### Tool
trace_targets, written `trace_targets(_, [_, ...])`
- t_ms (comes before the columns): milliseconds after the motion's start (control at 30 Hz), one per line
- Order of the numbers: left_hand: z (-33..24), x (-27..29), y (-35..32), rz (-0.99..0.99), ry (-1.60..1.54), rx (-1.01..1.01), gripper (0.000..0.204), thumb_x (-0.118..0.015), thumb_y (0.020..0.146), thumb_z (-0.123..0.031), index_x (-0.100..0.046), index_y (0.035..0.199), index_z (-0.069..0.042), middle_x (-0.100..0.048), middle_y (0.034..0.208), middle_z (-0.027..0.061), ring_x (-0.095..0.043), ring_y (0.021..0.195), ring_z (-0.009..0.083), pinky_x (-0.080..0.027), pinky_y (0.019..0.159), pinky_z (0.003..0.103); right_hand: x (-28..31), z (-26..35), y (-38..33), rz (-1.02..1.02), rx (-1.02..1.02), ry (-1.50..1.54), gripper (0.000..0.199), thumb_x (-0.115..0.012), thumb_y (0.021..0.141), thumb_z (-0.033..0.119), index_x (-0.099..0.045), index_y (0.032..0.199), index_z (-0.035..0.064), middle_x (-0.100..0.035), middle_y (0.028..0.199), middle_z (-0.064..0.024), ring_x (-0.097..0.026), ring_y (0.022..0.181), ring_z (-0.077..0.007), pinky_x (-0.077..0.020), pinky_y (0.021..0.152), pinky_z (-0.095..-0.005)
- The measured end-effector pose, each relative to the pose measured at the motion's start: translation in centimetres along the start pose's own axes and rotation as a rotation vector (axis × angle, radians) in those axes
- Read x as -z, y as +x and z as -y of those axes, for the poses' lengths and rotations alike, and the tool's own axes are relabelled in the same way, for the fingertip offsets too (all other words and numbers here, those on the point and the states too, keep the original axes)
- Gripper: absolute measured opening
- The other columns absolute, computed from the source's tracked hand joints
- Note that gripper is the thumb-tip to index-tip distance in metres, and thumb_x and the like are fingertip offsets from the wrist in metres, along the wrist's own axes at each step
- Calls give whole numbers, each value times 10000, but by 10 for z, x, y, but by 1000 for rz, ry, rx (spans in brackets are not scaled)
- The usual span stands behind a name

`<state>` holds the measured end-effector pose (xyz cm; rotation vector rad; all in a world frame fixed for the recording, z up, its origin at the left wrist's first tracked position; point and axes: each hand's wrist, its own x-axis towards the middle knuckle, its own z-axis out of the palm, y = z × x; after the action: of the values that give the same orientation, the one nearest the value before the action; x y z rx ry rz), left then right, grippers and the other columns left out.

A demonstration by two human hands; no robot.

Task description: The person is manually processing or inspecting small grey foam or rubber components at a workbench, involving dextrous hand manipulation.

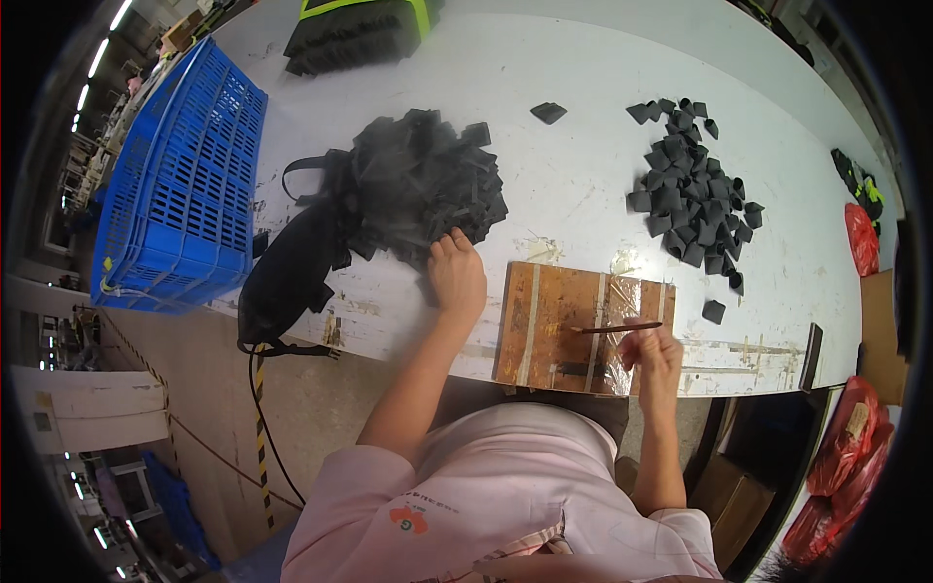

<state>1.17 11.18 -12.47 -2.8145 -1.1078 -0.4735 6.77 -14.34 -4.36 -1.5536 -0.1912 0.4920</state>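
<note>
My left hand (457,277) reaches to the near edge of a heap of flat black pieces (418,180), its fingers bent together at the heap; what lies between the fingertips is hidden. In my right hand (654,357) is a thin dark brown stick (622,328), held nearly level with its pale tip pointing left. Beneath the stick lies a worn wooden board (549,321) with pale strips across it and clear film at its right side. A small black strip (580,369) rests near the board's front edge.
Folded black pieces (690,185) are scattered in a pile at the right. A single black piece (548,113) lies farther back. At the left stand a blue crate (185,185) and a black bag (292,272). A yellow-banded black bundle (355,34) sits behind; red bags (841,447) are at right.
</note>
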Motion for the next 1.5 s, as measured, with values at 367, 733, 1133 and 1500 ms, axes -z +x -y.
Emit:
trace_targets(367, [15,-7,25,93,-309,-96,155,-529,664,9,-621,788,26,-563,796,219,-575,715,351,-483,654,394,-10,-17,-21,97,-106,-108,389,-478,886,334,-600,879,-36,-547,613,-39,-460,515,-68,-372,458,-193])
trace_targets(733, [-48,44,-49,228,-820,-223,311,-626,705,-105,-544,954,63,-520,892,188,-527,835,348,-434,738,389,-8,-28,-26,151,-66,-245,371,-478,887,334,-595,863,-17,-541,614,-20,-453,534,-61,-372,477,-184])
trace_targets(1133, [-59,35,-41,220,-373,-365,261,-650,656,-136,-561,874,-25,-494,891,147,-496,835,320,-442,679,404,-20,-27,-37,265,40,-411,261,-518,860,209,-593,830,-39,-559,579,-131,-546,511,-200,-429,503,-304])
trace_targets(1500, [-52,104,-46,865,-1453,61,106,-593,748,-93,-576,664,-32,-567,595,30,-500,487,58,-379,443,180,-27,-21,-41,-20,242,-179,247,-600,803,191,-584,904,-33,-596,739,-109,-571,640,-227,-457,577,-324])
